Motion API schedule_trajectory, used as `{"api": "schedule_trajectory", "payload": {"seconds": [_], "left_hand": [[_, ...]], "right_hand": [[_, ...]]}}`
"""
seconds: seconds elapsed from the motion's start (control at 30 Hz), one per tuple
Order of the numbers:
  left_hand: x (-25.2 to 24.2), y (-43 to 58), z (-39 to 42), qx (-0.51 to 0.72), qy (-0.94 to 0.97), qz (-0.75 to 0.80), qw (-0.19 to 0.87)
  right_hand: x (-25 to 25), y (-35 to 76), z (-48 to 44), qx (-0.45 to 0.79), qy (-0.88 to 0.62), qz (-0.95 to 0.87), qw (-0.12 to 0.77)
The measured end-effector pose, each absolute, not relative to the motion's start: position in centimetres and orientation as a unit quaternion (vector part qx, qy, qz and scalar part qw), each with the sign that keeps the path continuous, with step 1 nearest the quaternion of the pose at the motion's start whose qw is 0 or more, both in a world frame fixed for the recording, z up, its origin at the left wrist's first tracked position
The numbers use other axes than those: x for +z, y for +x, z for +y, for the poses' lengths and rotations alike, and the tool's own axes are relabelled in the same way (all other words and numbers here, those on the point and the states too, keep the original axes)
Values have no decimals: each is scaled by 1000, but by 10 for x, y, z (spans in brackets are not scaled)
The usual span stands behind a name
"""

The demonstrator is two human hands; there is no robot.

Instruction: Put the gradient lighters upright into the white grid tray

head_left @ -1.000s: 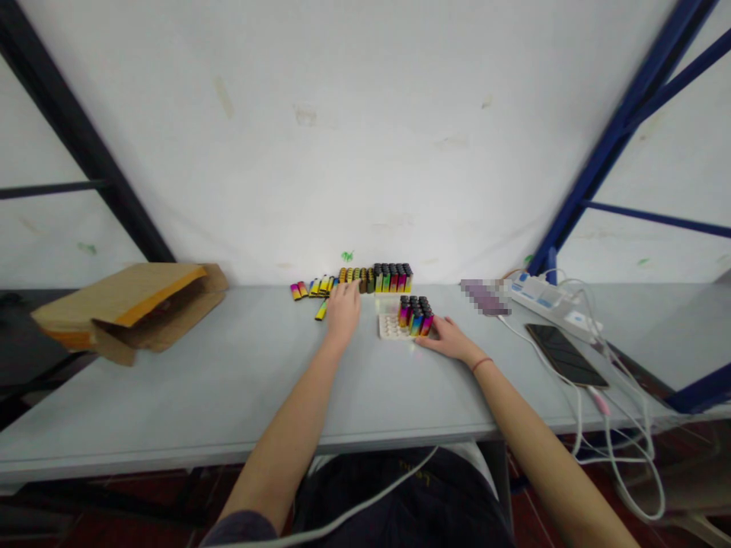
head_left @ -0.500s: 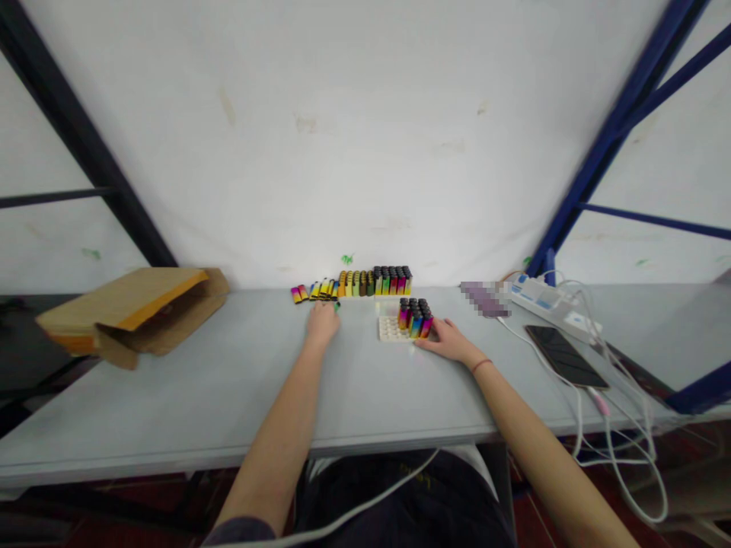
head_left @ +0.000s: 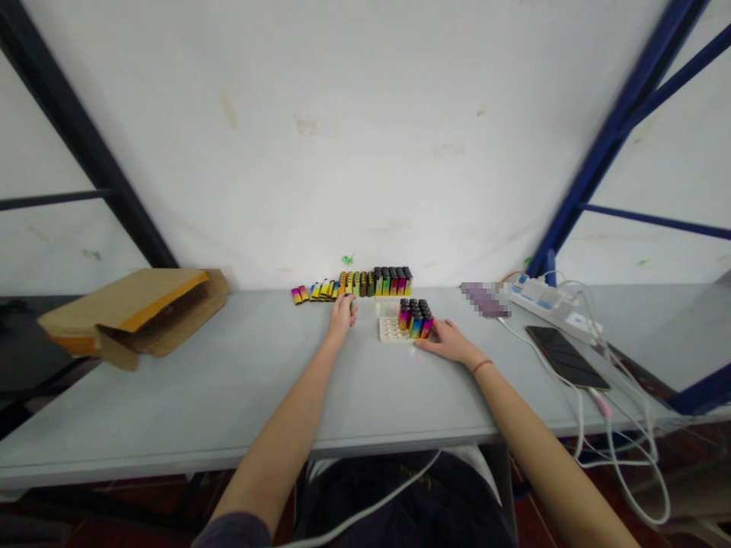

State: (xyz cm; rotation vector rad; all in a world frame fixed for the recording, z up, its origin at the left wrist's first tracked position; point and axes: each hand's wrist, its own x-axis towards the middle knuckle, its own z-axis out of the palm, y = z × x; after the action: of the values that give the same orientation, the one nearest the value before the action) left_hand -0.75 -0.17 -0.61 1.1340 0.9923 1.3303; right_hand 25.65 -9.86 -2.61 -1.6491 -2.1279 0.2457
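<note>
My left hand is curled at the middle of the grey table, just in front of a row of multicoloured lighters. A small dark tip shows at its fingers, most likely a lighter mostly hidden in the grip. Several lighters lie flat at the row's left end, and several stand upright at its right end. My right hand rests open against the front right of a white holed tray, which holds upright lighters at its back right.
A brown paper envelope lies at the table's left. To the right are a pixelated object, a power strip with white cables, and a black phone. Blue shelf uprights and a dark frame flank the white wall.
My left hand has moved back toward the lighter row and to the right. The yellow lighter lying loose on the table is no longer visible. My right hand has stayed in place.
</note>
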Motion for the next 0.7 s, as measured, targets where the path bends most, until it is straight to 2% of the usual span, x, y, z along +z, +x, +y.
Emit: {"api": "schedule_trajectory", "payload": {"seconds": [0.23, 0.37, 0.5, 0.7], "left_hand": [[-7, -2, -2, 573, 437, 411, 558], [-7, -3, -3, 555, 429, 400, 589], [-5, -6, -3, 523, 399, 424, 623], [-2, -4, -3, 526, 384, 454, 608]], "right_hand": [[-25, 254, -95, 76, -600, -761, 235], [-17, 252, -89, 115, -580, -761, 268], [-6, 252, -82, 145, -574, -762, 261], [-10, 243, -71, 153, -566, -766, 263]]}}
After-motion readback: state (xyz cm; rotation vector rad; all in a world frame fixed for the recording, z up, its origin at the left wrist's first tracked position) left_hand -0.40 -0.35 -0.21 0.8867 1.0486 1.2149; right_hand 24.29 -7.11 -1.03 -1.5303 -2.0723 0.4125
